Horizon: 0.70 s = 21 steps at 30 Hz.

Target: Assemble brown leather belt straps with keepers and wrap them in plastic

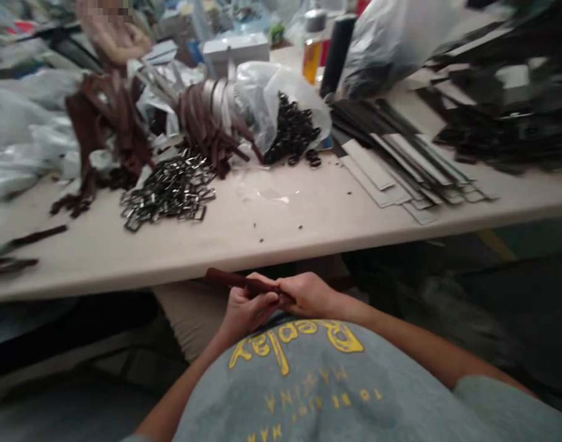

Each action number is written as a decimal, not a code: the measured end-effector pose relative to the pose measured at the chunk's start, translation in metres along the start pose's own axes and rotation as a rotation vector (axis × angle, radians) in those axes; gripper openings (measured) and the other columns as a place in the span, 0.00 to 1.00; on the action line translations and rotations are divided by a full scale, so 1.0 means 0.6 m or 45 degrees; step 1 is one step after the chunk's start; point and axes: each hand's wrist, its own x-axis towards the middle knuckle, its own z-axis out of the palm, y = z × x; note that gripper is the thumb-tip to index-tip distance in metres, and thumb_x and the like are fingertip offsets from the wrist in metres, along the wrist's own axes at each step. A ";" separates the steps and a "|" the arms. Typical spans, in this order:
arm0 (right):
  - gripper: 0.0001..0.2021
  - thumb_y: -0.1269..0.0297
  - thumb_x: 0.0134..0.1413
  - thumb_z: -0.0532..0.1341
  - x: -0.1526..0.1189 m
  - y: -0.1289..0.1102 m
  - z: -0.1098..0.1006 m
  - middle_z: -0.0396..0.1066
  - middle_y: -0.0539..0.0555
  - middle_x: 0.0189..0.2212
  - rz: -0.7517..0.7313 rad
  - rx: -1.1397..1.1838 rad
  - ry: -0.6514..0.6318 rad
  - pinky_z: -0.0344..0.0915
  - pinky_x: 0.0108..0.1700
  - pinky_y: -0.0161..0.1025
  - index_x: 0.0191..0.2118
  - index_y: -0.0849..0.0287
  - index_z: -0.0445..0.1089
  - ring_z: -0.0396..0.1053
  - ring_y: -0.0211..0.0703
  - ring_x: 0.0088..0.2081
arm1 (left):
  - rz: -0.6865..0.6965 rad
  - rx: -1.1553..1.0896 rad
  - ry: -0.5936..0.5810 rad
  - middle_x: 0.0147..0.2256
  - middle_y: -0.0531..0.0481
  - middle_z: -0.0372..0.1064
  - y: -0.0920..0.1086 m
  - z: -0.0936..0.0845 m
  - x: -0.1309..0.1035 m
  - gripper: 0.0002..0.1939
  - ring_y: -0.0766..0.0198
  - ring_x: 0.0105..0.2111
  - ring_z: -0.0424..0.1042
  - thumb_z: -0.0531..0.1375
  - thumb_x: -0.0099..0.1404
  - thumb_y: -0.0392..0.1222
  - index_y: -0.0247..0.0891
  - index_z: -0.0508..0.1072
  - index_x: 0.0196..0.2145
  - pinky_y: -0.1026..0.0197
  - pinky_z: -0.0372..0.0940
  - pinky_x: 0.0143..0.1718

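Just beyond the grey shirt (308, 380), holding a brown strip (226, 279) in closed left fingers (265, 301) and right fingers (288, 288). Running crosswise, slanting away leftward past the left fingers, nearer the free end, towards the desk (244, 248). Farther off, on it, with metal buckles (170, 190) left and black rings (292, 132) about centre.

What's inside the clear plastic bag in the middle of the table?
The clear plastic bag shows a heap of small black pieces at its open side. Whatever lies behind that heap is covered by it and the cloudy plastic, so I can't tell.
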 end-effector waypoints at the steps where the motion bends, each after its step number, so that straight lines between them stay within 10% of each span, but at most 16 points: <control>1: 0.08 0.67 0.61 0.63 0.004 0.007 -0.011 0.75 0.55 0.36 -0.045 -0.018 -0.023 0.64 0.43 0.39 0.44 0.61 0.76 0.71 0.50 0.38 | 0.013 -0.070 0.017 0.29 0.47 0.75 0.002 -0.003 0.005 0.17 0.60 0.31 0.72 0.76 0.47 0.49 0.35 0.81 0.30 0.62 0.68 0.33; 4: 0.18 0.60 0.63 0.59 0.008 0.015 -0.054 0.74 0.56 0.44 -0.114 -0.030 -0.069 0.64 0.45 0.39 0.55 0.60 0.71 0.71 0.51 0.43 | 0.122 -0.163 0.101 0.31 0.49 0.75 0.021 -0.018 0.022 0.14 0.65 0.30 0.70 0.73 0.52 0.47 0.35 0.82 0.34 0.65 0.65 0.34; 9: 0.10 0.60 0.58 0.60 -0.003 0.014 -0.078 0.65 0.48 0.27 0.001 0.165 -0.334 0.56 0.29 0.33 0.35 0.62 0.72 0.61 0.42 0.29 | 0.260 -0.303 0.236 0.29 0.48 0.75 0.057 -0.049 0.025 0.18 0.68 0.27 0.68 0.73 0.52 0.51 0.36 0.83 0.37 0.66 0.63 0.32; 14: 0.18 0.51 0.61 0.60 0.020 0.018 -0.056 0.59 0.48 0.24 -0.089 0.174 -0.054 0.54 0.28 0.34 0.29 0.61 0.66 0.55 0.41 0.27 | 0.320 -0.269 0.055 0.42 0.44 0.77 0.054 -0.029 0.026 0.29 0.60 0.38 0.71 0.73 0.53 0.55 0.41 0.80 0.50 0.61 0.65 0.43; 21: 0.14 0.48 0.62 0.63 0.061 0.001 -0.053 0.76 0.51 0.36 -0.315 0.101 -0.037 0.71 0.41 0.37 0.40 0.51 0.79 0.73 0.54 0.37 | 0.249 -0.210 0.060 0.32 0.48 0.74 0.040 0.011 0.017 0.17 0.63 0.34 0.69 0.73 0.55 0.51 0.36 0.83 0.37 0.62 0.64 0.40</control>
